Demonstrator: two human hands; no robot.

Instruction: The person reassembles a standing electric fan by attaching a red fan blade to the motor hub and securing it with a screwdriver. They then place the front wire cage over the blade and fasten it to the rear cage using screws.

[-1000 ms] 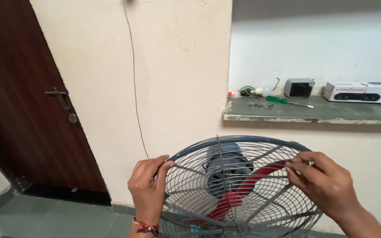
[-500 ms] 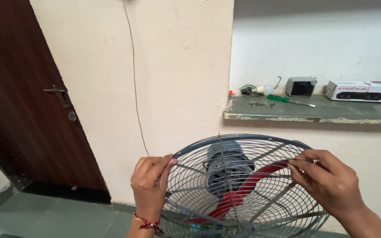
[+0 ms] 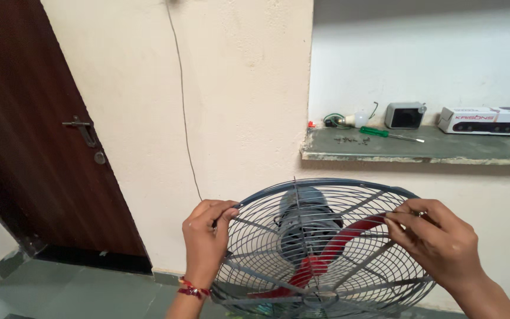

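Note:
A round grey wire fan guard (image 3: 278,195) sits low in the middle of the view, with a grey motor (image 3: 306,227) and red blades (image 3: 332,251) behind its wires. My left hand (image 3: 206,239) grips the guard's left rim, a red thread band on its wrist. My right hand (image 3: 435,242) pinches the wires at the right rim, fingertips closed together.
A dark brown door (image 3: 36,136) with a metal latch stands at left. A thin wire (image 3: 184,118) runs down the cream wall. A stone shelf (image 3: 420,152) at right holds a green screwdriver (image 3: 385,134), loose screws, a bulb, a small grey box and a long white carton (image 3: 488,121).
Both hands stay on the guard; the left hand shifted slightly up and right along the rim, and the view drifted a little.

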